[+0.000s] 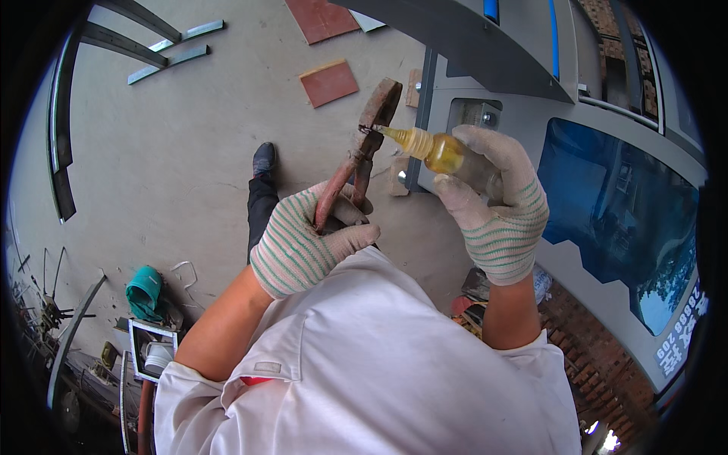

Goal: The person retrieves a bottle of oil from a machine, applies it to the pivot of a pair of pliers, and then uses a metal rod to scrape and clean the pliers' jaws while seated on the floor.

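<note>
My left hand (303,244), in a striped knit glove, grips the handles of rusty metal snips (369,136) held upright with the jaws pointing away. My right hand (497,203), gloved the same way, holds a small clear bottle of yellow oil (436,149) tilted sideways. The bottle's pointed nozzle touches the pivot of the snips. Both hands are raised above my white shirt (364,371).
A grey and blue metal sign panel (607,174) stands at the right. Red-brown tiles (328,82) and metal strips (171,57) lie on the concrete floor (152,167). A teal cloth (145,292) and a white box (155,350) sit lower left. My shoe (264,161) shows below.
</note>
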The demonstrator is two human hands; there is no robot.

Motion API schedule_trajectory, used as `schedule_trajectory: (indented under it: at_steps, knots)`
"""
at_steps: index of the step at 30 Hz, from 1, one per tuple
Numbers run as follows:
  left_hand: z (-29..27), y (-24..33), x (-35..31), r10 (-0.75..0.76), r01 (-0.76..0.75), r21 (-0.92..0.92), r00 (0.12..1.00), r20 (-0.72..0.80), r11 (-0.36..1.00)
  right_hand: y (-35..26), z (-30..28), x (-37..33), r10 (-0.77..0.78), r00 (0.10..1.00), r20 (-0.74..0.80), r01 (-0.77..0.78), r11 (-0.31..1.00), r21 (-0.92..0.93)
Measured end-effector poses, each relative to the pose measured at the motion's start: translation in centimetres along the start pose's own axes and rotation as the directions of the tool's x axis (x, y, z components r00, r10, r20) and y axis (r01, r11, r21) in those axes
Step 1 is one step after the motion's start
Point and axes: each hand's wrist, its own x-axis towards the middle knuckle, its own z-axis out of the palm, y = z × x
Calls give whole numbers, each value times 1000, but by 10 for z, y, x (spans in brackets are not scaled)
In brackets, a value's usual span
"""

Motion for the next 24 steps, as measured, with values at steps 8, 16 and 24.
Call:
schedule_trajectory:
  at_steps: [8, 16, 24]
  knots:
    - [-12, -14, 8, 228, -187, -229, 958, 172, 955, 17, 0, -8, 97, 993, -62, -91, 991, 95]
    - [-1, -21, 12, 303, -43, -657, 909, 287, 753, 13, 2, -10, 141, 988, -66, -128, 978, 162]
    - [-2, -28, 12, 314, 179, -824, 865, 393, 537, 23, 4, -5, -101, 988, -113, 100, 995, -15]
